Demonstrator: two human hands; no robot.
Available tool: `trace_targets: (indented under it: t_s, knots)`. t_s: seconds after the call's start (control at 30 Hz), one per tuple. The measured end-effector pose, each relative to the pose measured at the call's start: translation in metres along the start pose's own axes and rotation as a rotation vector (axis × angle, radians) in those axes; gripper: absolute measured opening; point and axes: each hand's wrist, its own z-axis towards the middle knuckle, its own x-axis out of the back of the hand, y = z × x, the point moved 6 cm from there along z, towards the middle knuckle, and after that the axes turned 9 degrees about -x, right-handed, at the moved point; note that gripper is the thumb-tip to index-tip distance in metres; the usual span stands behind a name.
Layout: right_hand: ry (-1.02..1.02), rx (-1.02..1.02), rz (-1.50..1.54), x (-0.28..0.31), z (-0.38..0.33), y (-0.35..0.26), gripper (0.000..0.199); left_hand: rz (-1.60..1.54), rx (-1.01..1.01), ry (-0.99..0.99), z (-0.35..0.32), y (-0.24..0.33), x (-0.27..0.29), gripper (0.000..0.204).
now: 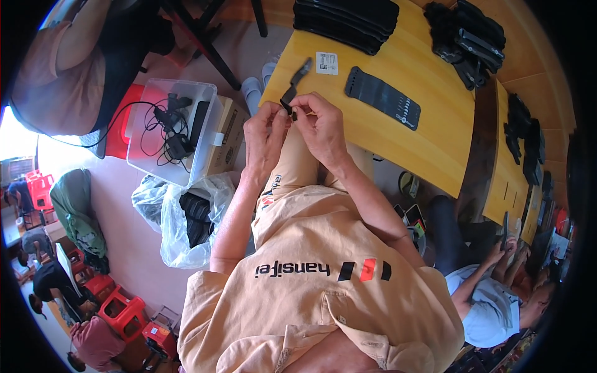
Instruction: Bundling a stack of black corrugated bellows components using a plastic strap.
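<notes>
Both my hands meet in front of my lap, just off the near left edge of the yellow table [435,158]. A narrow black strap [298,78] runs up from between my fingers, its far end resting over the table edge. My left hand [263,135] pinches the strap's near end. From the other side my right hand [322,129] grips the same end with curled fingers. The fingertips partly hide that end. Right of my hands, a flat black panel [382,96] with a row of small holes lies on the table. A white printed label [326,63] lies near it.
A stack of black panels [346,22] and a pile of black straps [469,40] lie farther back. On the left stand a see-through bin [140,148] of black cables, a cardboard box [225,146] and a plastic bag [171,233]. People sit to the left and right.
</notes>
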Motion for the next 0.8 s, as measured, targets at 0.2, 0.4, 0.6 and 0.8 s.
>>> trace_targets:
  t_s: [0.2, 0.4, 0.6, 0.8]
  knots:
    - [-0.041, 0.019, -0.199, 0.0, -0.003, -0.006, 0.006, -0.142, 0.019, 0.054, 0.0, 0.003, 0.004, 0.016]
    - [0.045, 0.205, -0.264, -0.003, -0.005, -0.016, 0.008, -0.051, 0.029, 0.06, -0.001, 0.007, 0.007, 0.016]
    - [0.042, 0.338, -0.419, -0.007, -0.01, -0.02, 0.014, -0.05, 0.089, 0.048, 0.001, 0.015, 0.01, 0.014]
    - [0.054, 0.389, -0.471, -0.01, -0.012, -0.023, 0.015, -0.081, 0.099, 0.064, 0.002, 0.011, 0.011, 0.011]
